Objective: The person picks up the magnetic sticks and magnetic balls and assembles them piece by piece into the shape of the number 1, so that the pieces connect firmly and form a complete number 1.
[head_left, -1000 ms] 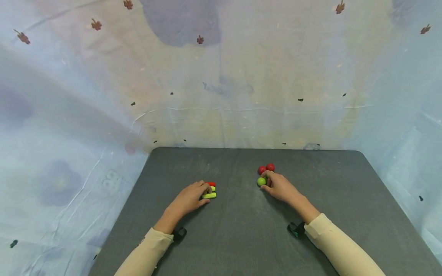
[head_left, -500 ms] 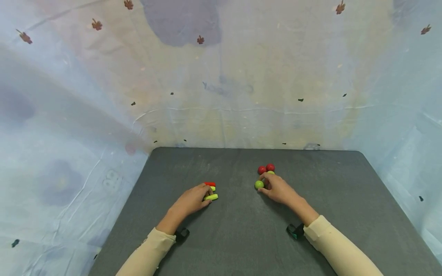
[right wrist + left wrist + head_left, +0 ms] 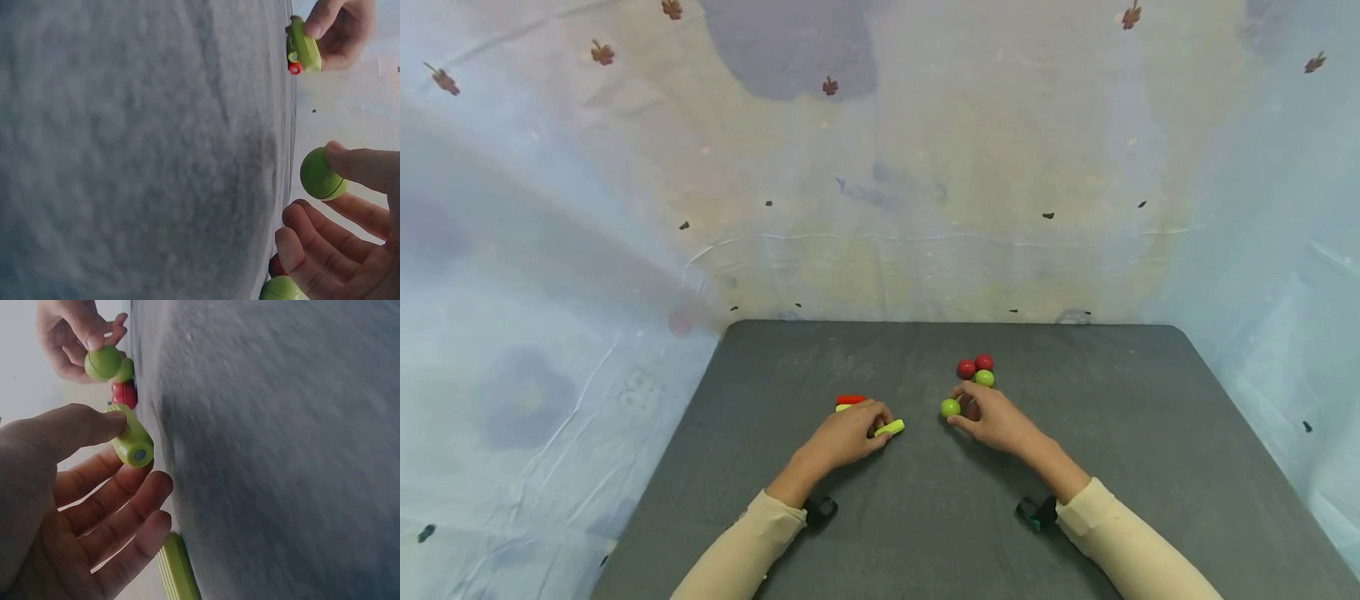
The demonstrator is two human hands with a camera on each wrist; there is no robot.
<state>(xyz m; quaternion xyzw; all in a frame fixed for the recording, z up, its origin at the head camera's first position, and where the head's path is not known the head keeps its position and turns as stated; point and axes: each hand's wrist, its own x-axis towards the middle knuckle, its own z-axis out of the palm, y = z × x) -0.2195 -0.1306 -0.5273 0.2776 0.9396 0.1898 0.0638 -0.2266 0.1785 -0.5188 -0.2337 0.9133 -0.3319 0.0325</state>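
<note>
In the head view my left hand (image 3: 848, 435) pinches a yellow-green ridged stick (image 3: 132, 442) between thumb and fingers; a grey round spot shows on its end. My right hand (image 3: 998, 423), a short way to the right, pinches a green ball (image 3: 320, 175) with a seam round it. The other fingers of both hands are loosely bent. Beyond the left hand lie a red stick (image 3: 850, 400) and a second yellow-green stick (image 3: 178, 569), partly hidden by that hand in the head view. Just past the right fingers sits another green ball (image 3: 984, 379).
Two red balls, a left one (image 3: 966, 369) and a right one (image 3: 984, 362), sit behind the loose green ball. All lie on a dark grey table (image 3: 895, 533) with rounded far corners. A patterned sheet (image 3: 925, 167) hangs behind and beside it.
My left hand has moved right, drawing the yellow-green stick away from the other two. My right hand has drawn the green ball left and nearer, away from the other balls.
</note>
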